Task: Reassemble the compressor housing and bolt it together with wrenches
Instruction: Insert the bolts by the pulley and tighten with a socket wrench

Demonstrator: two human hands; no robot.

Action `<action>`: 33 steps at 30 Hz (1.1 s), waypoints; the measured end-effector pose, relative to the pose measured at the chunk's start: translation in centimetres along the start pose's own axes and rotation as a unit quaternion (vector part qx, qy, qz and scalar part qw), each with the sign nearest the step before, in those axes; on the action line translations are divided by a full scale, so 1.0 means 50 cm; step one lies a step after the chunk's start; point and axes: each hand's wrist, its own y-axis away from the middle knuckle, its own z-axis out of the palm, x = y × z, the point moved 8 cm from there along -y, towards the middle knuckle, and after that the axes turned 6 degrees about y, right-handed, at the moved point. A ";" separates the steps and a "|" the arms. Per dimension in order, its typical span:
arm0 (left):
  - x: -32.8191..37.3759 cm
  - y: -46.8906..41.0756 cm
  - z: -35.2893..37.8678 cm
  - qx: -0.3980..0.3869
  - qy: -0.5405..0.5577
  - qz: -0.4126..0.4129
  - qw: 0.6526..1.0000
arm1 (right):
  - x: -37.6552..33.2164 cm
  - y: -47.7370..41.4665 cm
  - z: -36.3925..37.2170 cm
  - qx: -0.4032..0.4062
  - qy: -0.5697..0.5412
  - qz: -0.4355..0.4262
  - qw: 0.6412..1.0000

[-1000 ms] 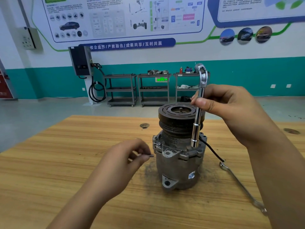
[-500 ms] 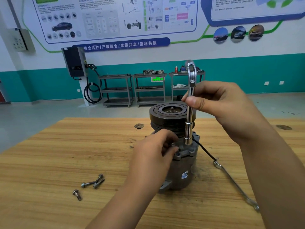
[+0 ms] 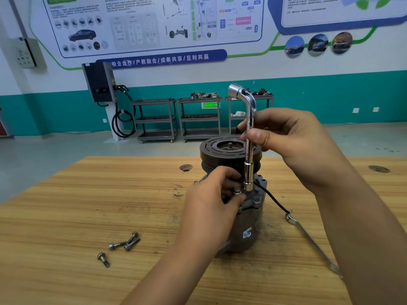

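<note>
One wide head-worn view looks forward and down, close behind the left hand (image 3: pixel 211 201) and right hand (image 3: pixel 293 146); wall (image 3: pixel 308 69) far beyond them.

We find the compressor (image 3: pixel 248 225) standing mid-worktop (image 3: pixel 88 205); loose bolts (image 3: pixel 124 243) lie at its eight o'clock, a flat wrench (image 3: pixel 312 241) at four.

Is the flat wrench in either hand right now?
No: the flat wrench lies on the table; the right hand grips the socket wrench, the left hand a bolt.
</note>
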 end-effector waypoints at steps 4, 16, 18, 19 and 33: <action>-0.008 -0.003 -0.002 -0.013 0.018 -0.023 0.999 | -0.003 0.000 0.000 -0.001 -0.005 -0.007 1.000; -0.018 0.023 0.008 0.027 0.005 -0.002 1.000 | 0.001 -0.001 0.005 -0.009 -0.023 -0.015 1.000; -0.010 0.030 0.007 0.042 -0.034 0.038 0.998 | 0.004 -0.001 0.009 -0.016 -0.023 -0.012 1.000; -0.006 0.034 0.006 0.052 -0.052 0.056 0.996 | 0.005 -0.001 0.012 -0.019 -0.024 -0.011 0.999; -0.034 0.044 0.012 0.082 -0.030 0.016 0.996 | 0.028 0.000 0.033 -0.053 -0.058 0.034 0.996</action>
